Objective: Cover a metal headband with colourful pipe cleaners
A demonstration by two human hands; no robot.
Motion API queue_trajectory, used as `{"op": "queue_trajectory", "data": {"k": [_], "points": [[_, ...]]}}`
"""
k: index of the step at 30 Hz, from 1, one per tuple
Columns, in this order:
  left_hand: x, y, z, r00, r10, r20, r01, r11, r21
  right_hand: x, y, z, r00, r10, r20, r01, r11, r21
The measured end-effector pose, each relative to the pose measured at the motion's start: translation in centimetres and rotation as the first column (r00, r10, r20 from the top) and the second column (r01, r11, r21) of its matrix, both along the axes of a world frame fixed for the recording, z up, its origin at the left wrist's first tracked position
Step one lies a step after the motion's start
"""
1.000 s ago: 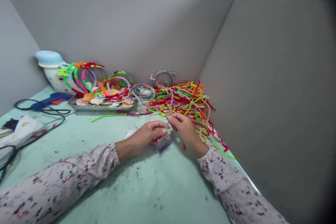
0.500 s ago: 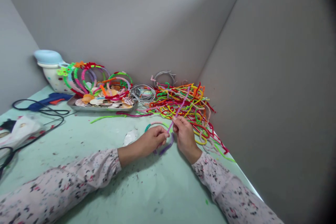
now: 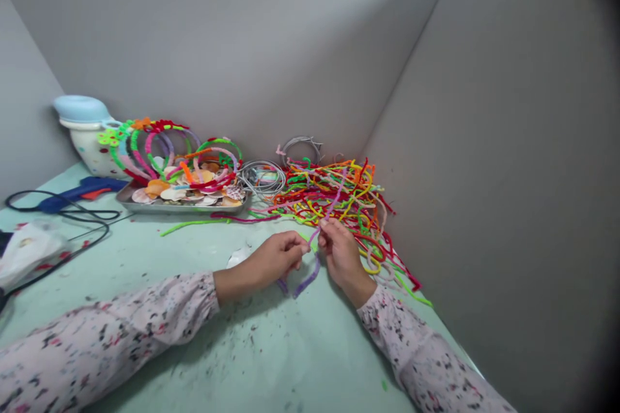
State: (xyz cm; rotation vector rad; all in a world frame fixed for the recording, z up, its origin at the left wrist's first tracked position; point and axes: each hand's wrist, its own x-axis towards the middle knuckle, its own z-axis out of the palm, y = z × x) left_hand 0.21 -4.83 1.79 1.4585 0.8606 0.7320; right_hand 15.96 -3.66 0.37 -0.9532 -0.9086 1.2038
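In front of me, my left hand (image 3: pixel 283 253) pinches a headband (image 3: pixel 306 284) where a lilac pipe cleaner (image 3: pixel 334 200) meets it. The headband is wrapped in fuzzy pipe cleaner, purple toward its open ends and green near my fingers; the left hand hides much of it. My right hand (image 3: pixel 341 251) is closed on the lilac pipe cleaner, just right of the left fingertips. The free length of the pipe cleaner sticks up past the right hand, over a heap of coloured pipe cleaners (image 3: pixel 314 197).
A metal tray (image 3: pixel 184 208) holds shells and several finished headbands. Behind it stands a spotted container with a blue top (image 3: pixel 82 110). Coiled grey wire (image 3: pixel 261 177), a blue glue gun (image 3: pixel 72 193) with black cable, a plastic bag (image 3: pixel 36 248) and a white shell (image 3: pixel 238 257) lie about.
Both hands keep their grip on the headband and lilac pipe cleaner. The headband has tilted, its purple ends now a little lower. The camera view has shifted slightly.
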Motion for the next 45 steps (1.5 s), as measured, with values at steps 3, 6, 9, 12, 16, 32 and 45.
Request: {"op": "queue_trajectory", "data": {"k": [3,6,9,12,16,32,45], "points": [[-0.2,1.0,0.6,0.992,-0.122,0.017,0.123,0.987,-0.107,0.2,0.2,0.5,0.995,-0.017,-0.094,0.014,0.999,-0.038],[-0.3,1.8,0.6,0.987,-0.161,0.001,0.159,0.975,-0.158,0.7,0.4,0.5,0.991,-0.055,-0.124,0.048,0.997,-0.059],[-0.3,2.5,-0.2,0.985,-0.174,-0.011,0.171,0.976,-0.135,1.2,0.5,0.3,0.991,-0.112,-0.069,0.108,0.993,-0.052],[-0.3,2.7,-1.1,0.986,-0.167,-0.022,0.165,0.984,-0.068,1.3,0.6,0.0,0.984,-0.181,0.000,0.181,0.983,-0.019],[-0.3,2.2,-1.2,0.984,-0.134,-0.115,0.142,0.988,0.066,1.3,0.5,-0.3,0.962,-0.267,0.050,0.266,0.964,0.029],[-2.3,5.4,1.2,1.000,-0.003,0.002,0.003,0.999,0.037,2.8,2.0,1.4,0.996,-0.093,0.009,0.092,0.995,0.030],[-2.7,6.4,-1.1,0.993,-0.090,-0.079,0.088,0.996,-0.031,2.8,5.0,0.2,0.977,-0.155,0.146,0.132,0.979,0.152]]}}
